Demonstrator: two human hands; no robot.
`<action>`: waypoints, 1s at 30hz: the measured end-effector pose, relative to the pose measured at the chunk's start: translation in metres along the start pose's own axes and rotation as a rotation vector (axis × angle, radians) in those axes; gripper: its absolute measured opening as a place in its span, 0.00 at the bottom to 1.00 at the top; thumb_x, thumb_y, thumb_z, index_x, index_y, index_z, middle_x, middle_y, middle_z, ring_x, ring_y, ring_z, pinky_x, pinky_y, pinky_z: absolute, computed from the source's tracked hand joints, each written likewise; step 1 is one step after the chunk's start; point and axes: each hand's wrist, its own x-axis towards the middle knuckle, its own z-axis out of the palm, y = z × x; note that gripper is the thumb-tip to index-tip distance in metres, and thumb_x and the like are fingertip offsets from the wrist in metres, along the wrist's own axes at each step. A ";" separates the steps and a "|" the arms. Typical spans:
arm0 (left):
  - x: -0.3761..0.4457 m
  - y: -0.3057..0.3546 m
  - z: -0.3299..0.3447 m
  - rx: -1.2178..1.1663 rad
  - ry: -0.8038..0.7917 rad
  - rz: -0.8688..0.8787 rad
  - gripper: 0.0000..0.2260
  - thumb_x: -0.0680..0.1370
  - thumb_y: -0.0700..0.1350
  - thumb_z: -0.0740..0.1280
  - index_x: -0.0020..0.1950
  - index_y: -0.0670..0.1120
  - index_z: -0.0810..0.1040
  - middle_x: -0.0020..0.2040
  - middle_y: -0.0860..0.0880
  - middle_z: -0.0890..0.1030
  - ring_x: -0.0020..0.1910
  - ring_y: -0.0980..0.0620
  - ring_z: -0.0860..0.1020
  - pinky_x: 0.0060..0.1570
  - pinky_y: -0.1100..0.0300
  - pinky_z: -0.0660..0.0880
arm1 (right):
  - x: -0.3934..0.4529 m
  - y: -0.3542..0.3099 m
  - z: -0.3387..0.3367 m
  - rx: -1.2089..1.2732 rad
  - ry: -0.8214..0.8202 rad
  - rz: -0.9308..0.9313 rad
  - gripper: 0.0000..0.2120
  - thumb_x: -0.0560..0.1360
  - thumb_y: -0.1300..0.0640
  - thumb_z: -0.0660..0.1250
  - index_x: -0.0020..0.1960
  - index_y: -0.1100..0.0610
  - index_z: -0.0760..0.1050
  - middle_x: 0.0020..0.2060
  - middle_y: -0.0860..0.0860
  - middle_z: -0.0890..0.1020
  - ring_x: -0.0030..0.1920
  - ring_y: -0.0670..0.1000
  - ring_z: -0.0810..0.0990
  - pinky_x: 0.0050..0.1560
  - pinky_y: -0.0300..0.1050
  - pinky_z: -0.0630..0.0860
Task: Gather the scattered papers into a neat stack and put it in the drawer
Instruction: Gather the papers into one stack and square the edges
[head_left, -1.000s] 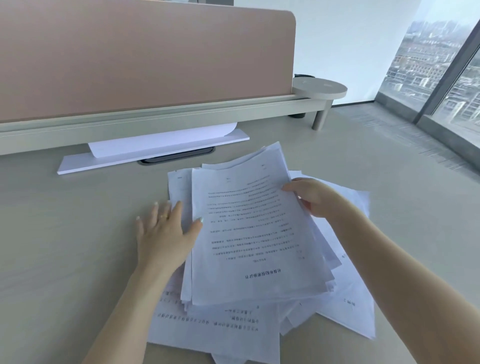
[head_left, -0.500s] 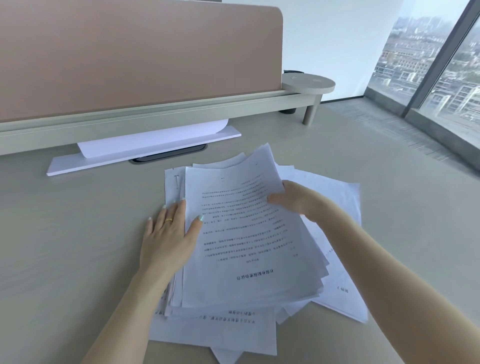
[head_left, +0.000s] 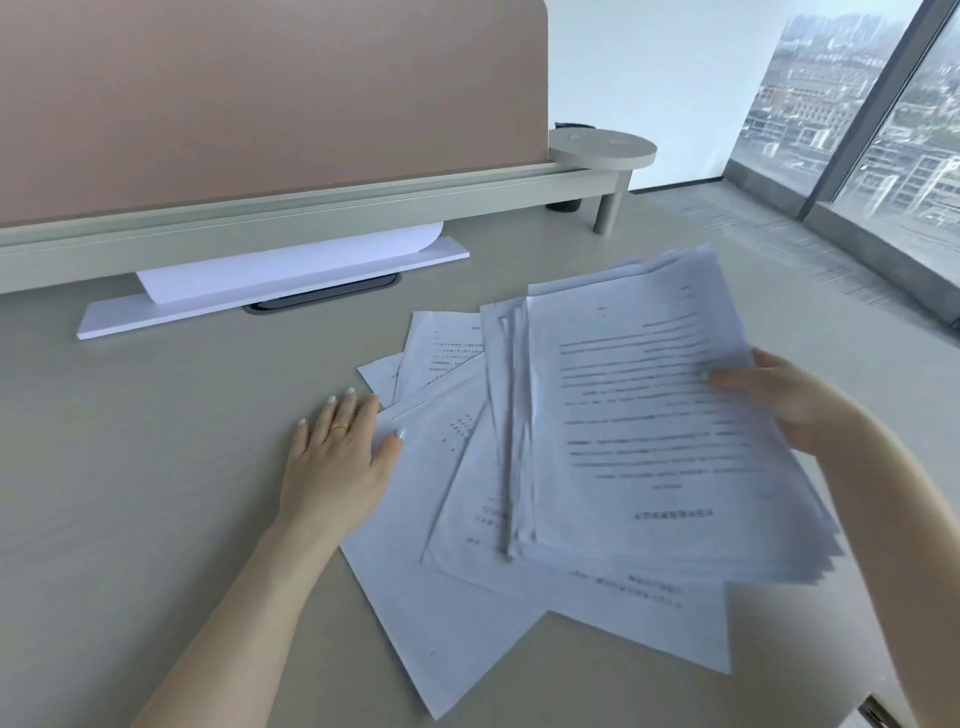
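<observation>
On the smooth beige desk (head_left: 130, 467), the left hand (head_left: 340, 457) lies flat, fingers together, touching loose papers (head_left: 441, 597). Beside it, the right hand (head_left: 779, 400) pinches a thick printed stack (head_left: 649, 426) by its edge.

Print on the held sheaf (head_left: 644, 415): blurring, unreadable. Right hand (head_left: 779, 400): fingers going under the sheaf's right edge, hidden. Loose sheets (head_left: 441, 613): lying partly covered beneath the sheaf. Both forearms: running off the lower edge. Metal piece (head_left: 875, 714) below the sheaf: cut off, unidentifiable.
</observation>
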 end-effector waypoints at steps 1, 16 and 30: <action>0.000 0.001 0.001 0.026 -0.014 0.002 0.26 0.80 0.58 0.46 0.77 0.51 0.51 0.79 0.49 0.48 0.78 0.50 0.47 0.75 0.51 0.45 | -0.001 0.001 -0.011 -0.013 0.014 0.023 0.14 0.75 0.72 0.56 0.58 0.64 0.73 0.35 0.52 0.87 0.33 0.52 0.85 0.33 0.45 0.82; 0.000 0.040 -0.033 -0.226 -0.260 -0.076 0.22 0.72 0.56 0.66 0.61 0.48 0.68 0.57 0.54 0.66 0.55 0.49 0.74 0.49 0.55 0.71 | 0.013 0.035 0.010 -0.175 0.234 0.092 0.14 0.73 0.67 0.65 0.58 0.61 0.75 0.47 0.59 0.82 0.44 0.60 0.81 0.58 0.61 0.76; -0.003 0.053 -0.027 -0.527 -0.129 -0.015 0.11 0.76 0.45 0.58 0.36 0.49 0.59 0.32 0.49 0.58 0.31 0.50 0.57 0.32 0.59 0.54 | -0.022 0.041 0.003 0.277 0.295 -0.110 0.11 0.75 0.66 0.64 0.56 0.59 0.75 0.36 0.48 0.86 0.33 0.47 0.85 0.32 0.42 0.82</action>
